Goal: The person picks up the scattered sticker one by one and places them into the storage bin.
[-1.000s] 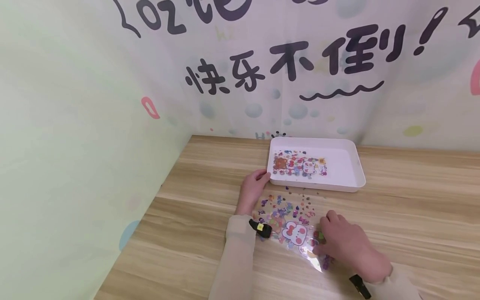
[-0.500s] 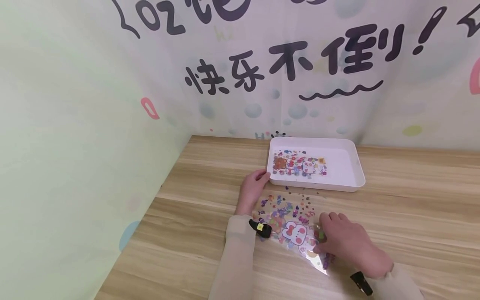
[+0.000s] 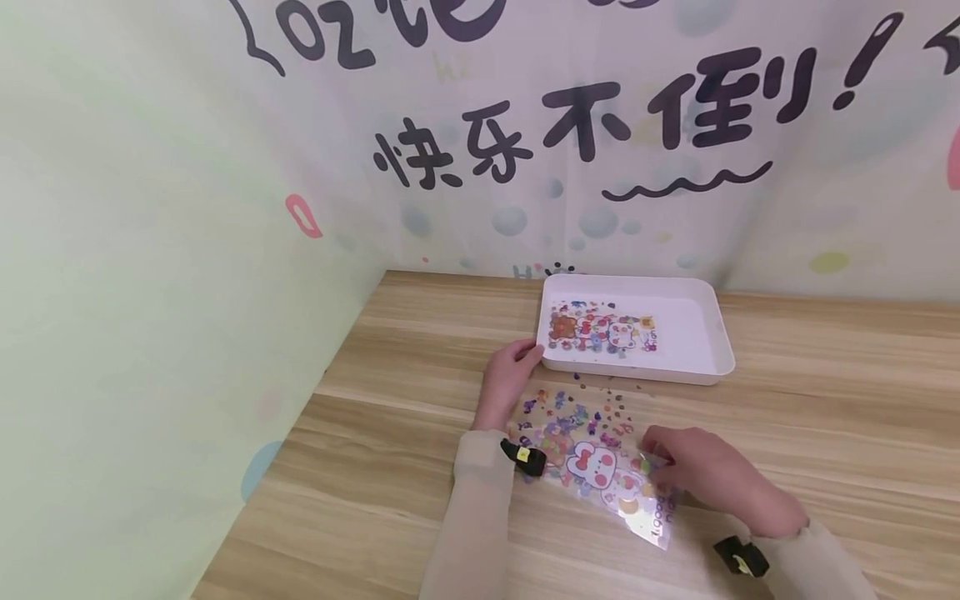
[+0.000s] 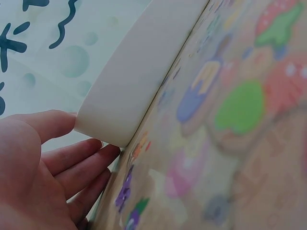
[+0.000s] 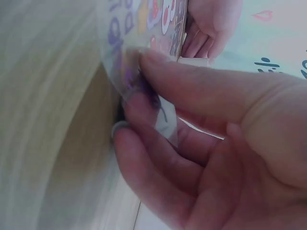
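A clear sticker sheet (image 3: pixel 592 467) printed with a white rabbit and small colourful figures lies on the table, its near right part raised and shiny. My right hand (image 3: pixel 708 471) pinches the right edge of that sheet; in the right wrist view the thumb (image 5: pixel 177 81) presses the film against the curled fingers. My left hand (image 3: pixel 508 375) is at the near left corner of a white tray (image 3: pixel 693 333). In the left wrist view the thumb touches the corner's rim and the fingers (image 4: pixel 81 165) lie below it, gripping the tray's corner (image 4: pixel 108 115).
Inside the tray, on its left side, lies another sticker sheet (image 3: pixel 600 331) with a brown bear and white animals. The wood-grain table (image 3: pixel 390 433) meets a printed cloth backdrop (image 3: pixel 465 225) behind the tray and a pale wall cloth (image 3: pixel 150 292) on the left.
My right hand has shifted slightly right and its finger position has changed. The sheet's near right corner has moved right, showing purple lettering. My left hand stays at the tray corner.
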`<state>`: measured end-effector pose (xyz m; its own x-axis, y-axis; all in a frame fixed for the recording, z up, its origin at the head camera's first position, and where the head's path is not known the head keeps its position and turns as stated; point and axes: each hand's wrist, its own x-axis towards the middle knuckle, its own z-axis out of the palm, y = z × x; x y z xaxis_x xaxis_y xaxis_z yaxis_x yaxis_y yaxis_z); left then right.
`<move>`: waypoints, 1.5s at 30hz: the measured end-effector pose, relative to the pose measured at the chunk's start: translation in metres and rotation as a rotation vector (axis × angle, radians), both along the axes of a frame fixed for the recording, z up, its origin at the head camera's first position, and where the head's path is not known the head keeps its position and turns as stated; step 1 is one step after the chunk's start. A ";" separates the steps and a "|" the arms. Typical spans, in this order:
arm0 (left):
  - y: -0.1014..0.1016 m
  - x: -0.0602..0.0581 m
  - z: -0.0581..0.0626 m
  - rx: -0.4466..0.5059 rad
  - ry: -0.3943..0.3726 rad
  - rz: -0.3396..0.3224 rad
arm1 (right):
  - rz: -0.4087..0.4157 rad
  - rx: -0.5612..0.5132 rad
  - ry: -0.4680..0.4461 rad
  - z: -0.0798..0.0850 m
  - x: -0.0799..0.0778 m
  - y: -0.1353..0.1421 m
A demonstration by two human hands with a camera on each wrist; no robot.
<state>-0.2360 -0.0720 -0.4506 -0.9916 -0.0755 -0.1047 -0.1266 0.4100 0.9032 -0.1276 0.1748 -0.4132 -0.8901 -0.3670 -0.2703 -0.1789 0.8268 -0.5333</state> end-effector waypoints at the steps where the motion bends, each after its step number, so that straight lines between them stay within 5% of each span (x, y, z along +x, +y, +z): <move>1: 0.000 0.000 0.000 0.002 0.001 -0.001 | -0.003 -0.003 -0.001 0.000 -0.001 0.001; 13: 0.001 0.001 0.002 -0.009 0.020 -0.002 | -0.028 0.010 -0.063 0.003 -0.006 0.014; 22: 0.002 0.001 0.001 0.002 0.032 -0.008 | -0.068 -0.072 -0.049 0.002 -0.013 0.025; 29: 0.002 0.001 0.002 0.007 0.021 -0.007 | -0.139 -0.223 -0.143 0.002 -0.016 0.032; 45: 0.001 0.002 0.002 -0.009 0.004 -0.005 | -0.101 -0.156 0.078 0.013 -0.021 0.054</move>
